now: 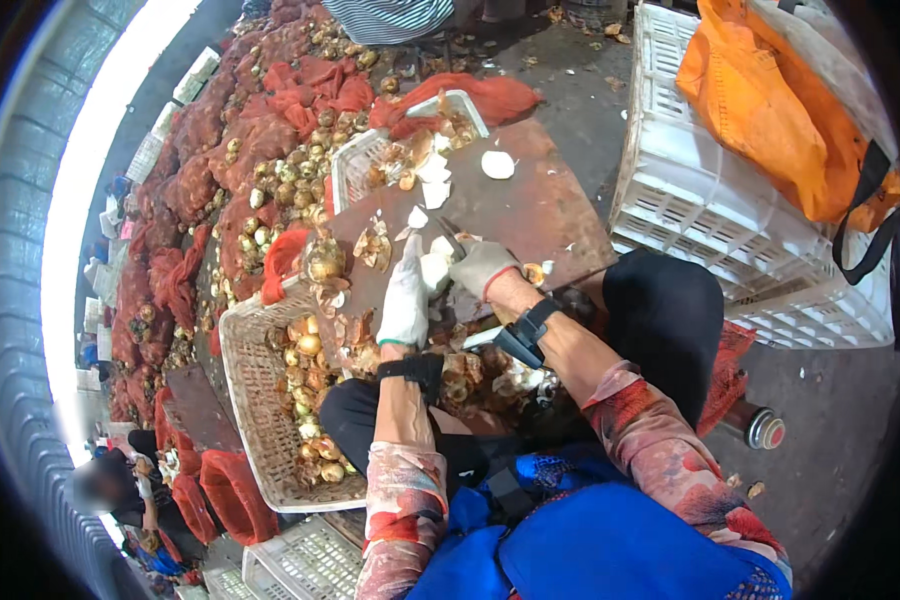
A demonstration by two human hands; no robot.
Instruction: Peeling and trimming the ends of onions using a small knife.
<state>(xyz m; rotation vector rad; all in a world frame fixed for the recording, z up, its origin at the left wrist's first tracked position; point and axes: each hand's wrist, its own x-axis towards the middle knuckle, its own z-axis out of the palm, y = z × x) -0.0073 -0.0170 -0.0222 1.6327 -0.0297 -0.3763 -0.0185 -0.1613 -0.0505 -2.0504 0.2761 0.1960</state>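
Observation:
My left hand (404, 303), in a white glove, is over the brown board (555, 205), with its index finger stretched forward. Its other fingers close against a peeled white onion (435, 268) lying between my hands. In a greyish glove, my right hand (484, 269) grips a knife (452, 235) whose dark blade points forward and left above that onion. White onion pieces (434, 180) lie farther up the board, along with a whole peeled onion (498, 165). An unpeeled onion (325, 259) sits at the board's left edge among loose brown skins (373, 247).
A white basket (245, 400) of unpeeled onions stands at my left. Another basket (350, 170) is beyond the board. Red mesh sacks (255, 150) and onions are heaped at far left. White crates (670, 190) with an orange bag (770, 110) stand right. Another person (120, 485) sits lower left.

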